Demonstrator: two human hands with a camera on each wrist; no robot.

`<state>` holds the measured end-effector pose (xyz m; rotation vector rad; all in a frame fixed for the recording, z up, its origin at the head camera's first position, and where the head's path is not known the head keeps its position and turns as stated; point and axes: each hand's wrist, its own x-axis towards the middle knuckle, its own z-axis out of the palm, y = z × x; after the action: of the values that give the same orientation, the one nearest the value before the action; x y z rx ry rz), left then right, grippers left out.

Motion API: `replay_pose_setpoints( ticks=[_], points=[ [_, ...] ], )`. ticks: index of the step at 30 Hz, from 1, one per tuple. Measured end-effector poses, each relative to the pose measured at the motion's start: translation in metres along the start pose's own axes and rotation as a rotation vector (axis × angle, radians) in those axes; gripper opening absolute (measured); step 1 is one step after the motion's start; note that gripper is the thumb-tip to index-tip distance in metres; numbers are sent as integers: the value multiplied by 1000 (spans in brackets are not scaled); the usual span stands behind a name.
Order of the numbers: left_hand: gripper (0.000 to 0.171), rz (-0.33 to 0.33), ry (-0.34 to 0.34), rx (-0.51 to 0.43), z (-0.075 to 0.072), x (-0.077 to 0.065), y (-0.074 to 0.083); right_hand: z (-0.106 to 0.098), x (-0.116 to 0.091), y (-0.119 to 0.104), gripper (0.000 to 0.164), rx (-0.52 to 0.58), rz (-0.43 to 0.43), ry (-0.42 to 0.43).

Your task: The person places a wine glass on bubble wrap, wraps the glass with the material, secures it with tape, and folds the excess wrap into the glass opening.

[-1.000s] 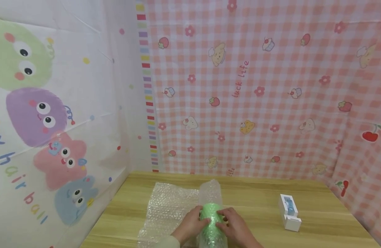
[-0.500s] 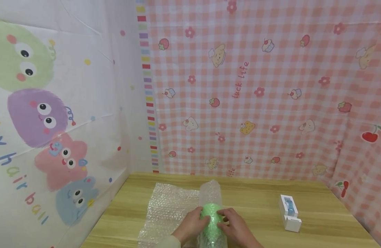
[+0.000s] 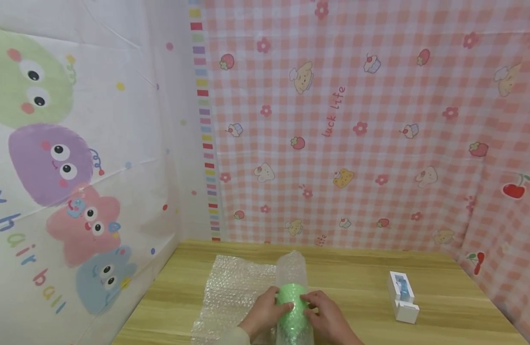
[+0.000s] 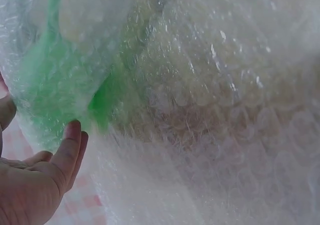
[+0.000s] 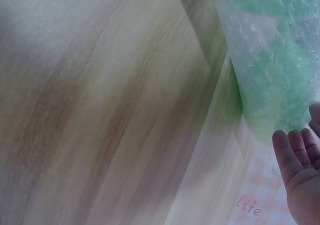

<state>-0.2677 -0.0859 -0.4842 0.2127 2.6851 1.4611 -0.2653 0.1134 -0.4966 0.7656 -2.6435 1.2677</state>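
Note:
A green stemmed goblet (image 3: 293,293) lies on its side inside a roll of clear bubble wrap (image 3: 292,268), its bowl end pointing away from me. Through the plastic, the left wrist view shows its bowl (image 4: 55,85) and thin stem. My left hand (image 3: 266,310) holds the roll from the left, thumb on top, fingers along the side. From the right, my right hand (image 3: 327,316) holds it with thumb and fingertips against the wrap. The right wrist view has those fingers (image 5: 287,157) near the bowl's rim. The roll's near end is cut off by the head view's lower edge.
An unrolled sheet of bubble wrap (image 3: 230,292) spreads flat to the left on the wooden table (image 3: 351,273). To the right stands a white tape dispenser (image 3: 406,312) with blue tape. Printed cloths hang behind (image 3: 377,153) and along the left side (image 3: 161,167).
The wrapped goblet has shifted very slightly left under my hands. Both hands keep nearly the same hold, and the tape dispenser stays where it was.

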Motion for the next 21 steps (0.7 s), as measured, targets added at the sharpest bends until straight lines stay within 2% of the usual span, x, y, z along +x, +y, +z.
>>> replay_pose_setpoints(
  ticks=[2,7,12,16,21],
  points=[
    [52,-30,-7,-11,0,1,-1,0,1,-1,29,6,8,-17],
    [53,-55,-6,-39,-1,2,-4,-1,1,-1,30,23,19,-28],
    [49,-71,-22,-85,-3,1,-8,1,1,-3,29,27,6,-11],
    [56,-104,-34,-114,-5,0,-9,2,1,-7,26,28,2,2],
    [48,-131,-37,-137,-7,0,-5,3,3,-10,24,-4,-14,0]
  ],
)
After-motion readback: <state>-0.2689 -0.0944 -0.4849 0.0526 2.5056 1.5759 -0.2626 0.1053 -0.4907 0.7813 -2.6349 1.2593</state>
